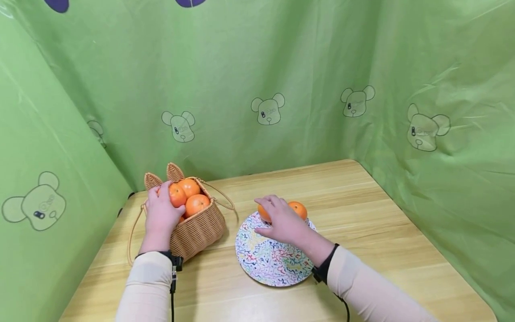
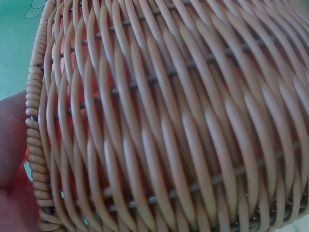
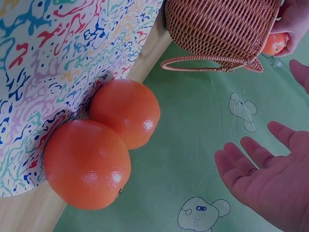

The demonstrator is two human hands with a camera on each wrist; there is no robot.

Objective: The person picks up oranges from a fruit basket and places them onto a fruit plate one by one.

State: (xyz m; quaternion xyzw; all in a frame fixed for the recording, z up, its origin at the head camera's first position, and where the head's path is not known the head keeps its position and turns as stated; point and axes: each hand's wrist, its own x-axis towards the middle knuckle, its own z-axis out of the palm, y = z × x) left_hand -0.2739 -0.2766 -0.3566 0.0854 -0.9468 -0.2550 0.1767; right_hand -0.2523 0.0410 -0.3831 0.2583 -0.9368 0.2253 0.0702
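My left hand (image 1: 162,213) reaches over the near-left rim of a woven basket (image 1: 203,235) with two ear shapes. Its fingers and thumb curl round an orange (image 1: 177,195) at the top of the basket, also visible in the right wrist view. More oranges (image 1: 197,204) fill the basket beside it. Wicker wall (image 2: 169,116) hides most of this hand in the left wrist view. My right hand (image 3: 270,179), fingers spread and holding nothing, hovers over a round squiggle-patterned board (image 1: 261,264). Two oranges (image 3: 87,164) sit together at the board's far edge, apart from the hand.
Everything stands on a light wooden table (image 1: 217,286). Green curtain (image 1: 314,58) printed with bear heads encloses its back and sides. Thin basket handles (image 1: 227,197) loop out over the tabletop, and a cable (image 1: 173,304) hangs from each wrist.
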